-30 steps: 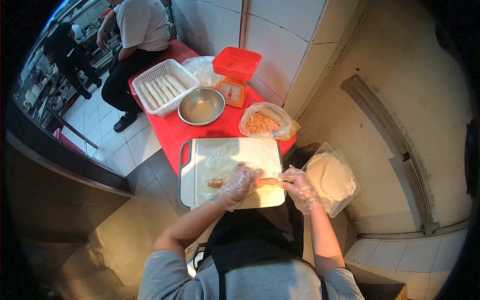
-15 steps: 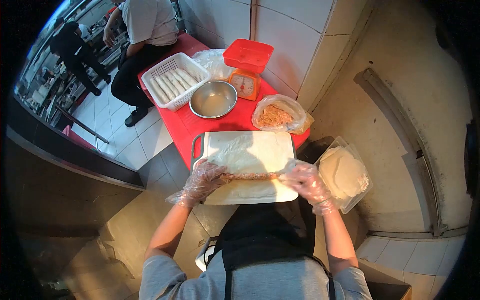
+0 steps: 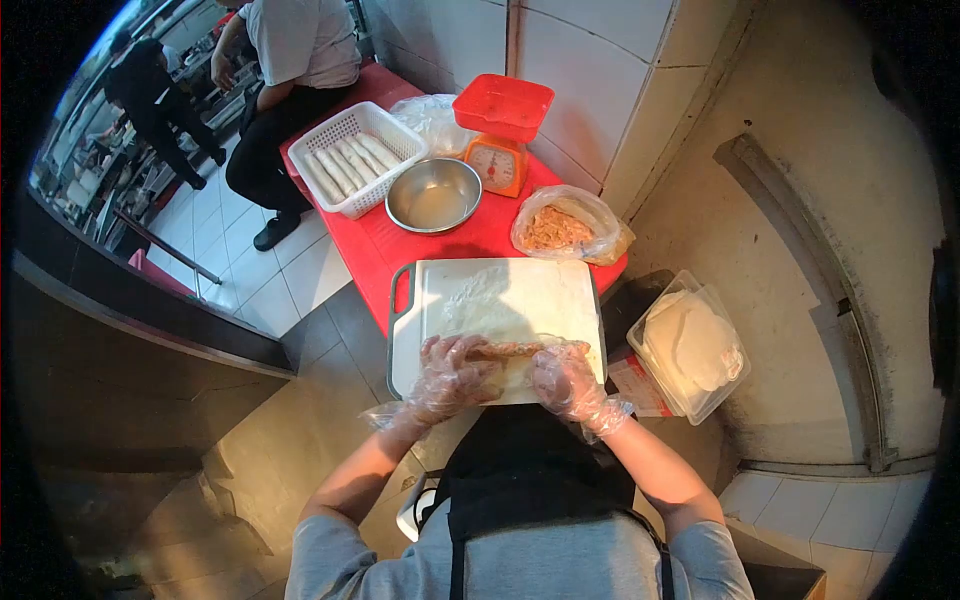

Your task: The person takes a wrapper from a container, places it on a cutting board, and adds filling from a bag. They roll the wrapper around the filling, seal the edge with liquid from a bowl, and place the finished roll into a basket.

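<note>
A line of orange-pink minced filling (image 3: 512,350) lies across a pale, thin wrapper sheet (image 3: 516,377) on the white cutting board (image 3: 560,290). Both my hands wear clear plastic gloves. At the filling's left part, my left hand (image 3: 452,378) has its fingers curled over the wrapper's near side. Toward the other end, my right hand (image 3: 567,382) is closed in a pinch at the wrapper, and a bit of filling shows past its fingertips. The gloves partly hide the wrapper's near edge.
On the red table (image 3: 365,262) are a white basket (image 3: 345,205) of rolled pieces, a steel bowl (image 3: 433,197), an orange scale (image 3: 495,165) and a bag of filling (image 3: 562,228). A plastic container (image 3: 690,345) of round wrappers stands right. A seated person (image 3: 300,50) is at the back left.
My right hand has moved left, inward from the filling's right end, and sits closer to my left hand. My left hand has shifted slightly right and down, to the wrapper's near side.
</note>
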Available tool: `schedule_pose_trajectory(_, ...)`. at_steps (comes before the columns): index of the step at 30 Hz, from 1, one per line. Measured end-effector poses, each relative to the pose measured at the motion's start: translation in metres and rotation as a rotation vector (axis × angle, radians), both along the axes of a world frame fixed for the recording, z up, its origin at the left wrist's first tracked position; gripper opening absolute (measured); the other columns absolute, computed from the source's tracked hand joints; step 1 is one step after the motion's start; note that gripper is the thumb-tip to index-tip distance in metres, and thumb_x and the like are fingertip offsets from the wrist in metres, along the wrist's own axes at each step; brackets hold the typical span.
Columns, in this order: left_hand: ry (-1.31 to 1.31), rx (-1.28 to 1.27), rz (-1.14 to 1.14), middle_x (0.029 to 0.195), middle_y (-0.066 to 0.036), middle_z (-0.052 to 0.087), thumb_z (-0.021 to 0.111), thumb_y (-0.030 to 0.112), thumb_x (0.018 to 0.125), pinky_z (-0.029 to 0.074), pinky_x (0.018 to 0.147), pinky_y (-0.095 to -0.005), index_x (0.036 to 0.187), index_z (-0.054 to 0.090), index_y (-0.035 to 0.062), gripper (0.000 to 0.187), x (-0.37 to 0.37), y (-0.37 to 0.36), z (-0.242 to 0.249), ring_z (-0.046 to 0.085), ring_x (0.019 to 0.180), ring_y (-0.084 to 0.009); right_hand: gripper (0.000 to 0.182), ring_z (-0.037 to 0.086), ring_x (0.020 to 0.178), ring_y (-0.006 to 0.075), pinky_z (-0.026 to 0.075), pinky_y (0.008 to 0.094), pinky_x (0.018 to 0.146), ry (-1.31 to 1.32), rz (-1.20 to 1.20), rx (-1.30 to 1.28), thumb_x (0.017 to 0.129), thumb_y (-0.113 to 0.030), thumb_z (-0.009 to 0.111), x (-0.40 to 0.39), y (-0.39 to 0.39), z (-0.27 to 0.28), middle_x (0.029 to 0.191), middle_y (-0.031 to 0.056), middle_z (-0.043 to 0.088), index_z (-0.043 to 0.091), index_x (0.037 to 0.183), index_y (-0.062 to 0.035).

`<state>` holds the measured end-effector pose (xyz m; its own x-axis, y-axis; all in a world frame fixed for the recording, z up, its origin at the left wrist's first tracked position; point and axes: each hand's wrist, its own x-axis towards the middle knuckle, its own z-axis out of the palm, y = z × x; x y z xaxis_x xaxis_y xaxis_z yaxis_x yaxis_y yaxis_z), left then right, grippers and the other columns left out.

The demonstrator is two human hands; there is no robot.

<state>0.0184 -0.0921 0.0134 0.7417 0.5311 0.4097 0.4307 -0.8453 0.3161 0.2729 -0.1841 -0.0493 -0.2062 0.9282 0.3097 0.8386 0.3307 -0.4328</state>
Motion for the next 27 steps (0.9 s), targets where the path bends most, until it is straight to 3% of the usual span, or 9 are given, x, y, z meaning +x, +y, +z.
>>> schedule_pose_trajectory(3,-0.087,0.06,0.008,0.127,-0.003,0.058,0.083,0.033,0.071,0.033,0.101,-0.0528,0.102,0.072,0.0263,0.035,0.015,-0.001,-0.009,0.052,0.118,-0.0299,0.021,0.058,0.1,0.0323,0.043,0.0464,0.093,-0.072,0.004,0.036,0.079,-0.019,0.073,-0.013,0.0,0.07,0.104,0.0124,0.064,0.067,0.098,-0.0104)
schedule_pose_trajectory(6,-0.162,0.075,0.034,0.125,-0.003,0.059,0.081,0.026,0.073,0.035,0.098,-0.0523,0.1,0.071,0.0234,0.03,0.024,0.004,0.001,0.054,0.116,-0.0298,0.008,0.057,0.092,0.0288,0.041,0.0455,0.08,0.024,-0.024,0.28,0.075,-0.017,0.069,-0.02,0.009,0.081,0.091,0.0073,0.06,0.066,0.082,-0.013)
schedule_pose_trajectory(9,-0.137,0.055,0.018,0.127,-0.005,0.058,0.082,0.022,0.075,0.037,0.094,-0.0491,0.108,0.07,0.02,0.035,0.026,0.002,0.018,0.053,0.117,-0.0289,0.011,0.059,0.101,0.0316,0.042,0.0464,0.092,-0.161,-0.003,0.073,0.084,-0.023,0.068,0.004,0.025,0.065,0.091,0.0099,0.061,0.07,0.086,-0.0117)
schedule_pose_trajectory(12,-0.237,0.077,-0.156,0.128,-0.009,0.058,0.078,0.019,0.08,0.039,0.097,-0.0513,0.112,0.07,0.0165,0.034,0.034,-0.012,-0.006,0.054,0.119,-0.0296,0.014,0.059,0.102,0.0315,0.042,0.0466,0.093,-0.128,-0.01,0.014,0.086,-0.025,0.066,0.019,0.057,0.058,0.094,0.0085,0.063,0.072,0.09,-0.0125)
schedule_pose_trajectory(15,-0.208,-0.228,-0.538,0.133,-0.013,0.057,0.074,0.016,0.084,0.039,0.103,-0.0563,0.118,0.069,0.0141,0.034,0.049,-0.014,-0.015,0.053,0.128,-0.0316,0.02,0.063,0.098,0.0323,0.046,0.0448,0.09,0.08,0.05,-0.163,0.084,-0.027,0.068,0.04,0.094,0.061,0.095,0.0096,0.066,0.073,0.094,-0.0107)
schedule_pose_trajectory(18,0.018,-0.03,-0.342,0.145,-0.016,0.051,0.064,0.02,0.093,0.034,0.111,-0.0567,0.131,0.06,0.0081,0.04,0.049,0.005,-0.029,0.046,0.138,-0.0335,0.021,0.065,0.094,0.0342,0.051,0.0442,0.083,0.338,0.1,-0.22,0.081,-0.026,0.07,0.051,0.122,0.043,0.088,0.0128,0.066,0.073,0.091,-0.0074)
schedule_pose_trajectory(23,0.185,0.024,-0.158,0.15,-0.016,0.048,0.061,0.023,0.095,0.033,0.113,-0.0555,0.138,0.054,0.0063,0.047,0.045,0.041,-0.032,0.043,0.142,-0.0315,0.013,0.063,0.085,0.0355,0.05,0.0449,0.077,0.12,-0.008,0.294,0.083,-0.019,0.07,0.029,0.119,0.059,0.081,0.0135,0.064,0.069,0.083,-0.0066)
schedule_pose_trajectory(24,0.116,0.06,-0.143,0.144,-0.015,0.054,0.06,0.023,0.095,0.038,0.109,-0.0532,0.134,0.055,0.0054,0.043,0.045,0.041,-0.03,0.049,0.136,-0.03,0.012,0.063,0.083,0.0357,0.05,0.0452,0.076,0.118,-0.002,0.366,0.083,-0.018,0.07,0.024,0.114,0.066,0.081,0.0136,0.064,0.068,0.081,-0.0065)
schedule_pose_trajectory(27,0.002,0.125,-0.1,0.128,-0.013,0.064,0.06,0.022,0.096,0.048,0.097,-0.0477,0.132,0.056,0.0058,0.04,0.047,0.048,-0.04,0.063,0.115,-0.0305,0.013,0.061,0.078,0.0357,0.048,0.046,0.071,0.163,0.075,0.052,0.082,-0.017,0.069,0.022,0.1,0.057,0.078,0.0135,0.062,0.065,0.075,-0.0066)
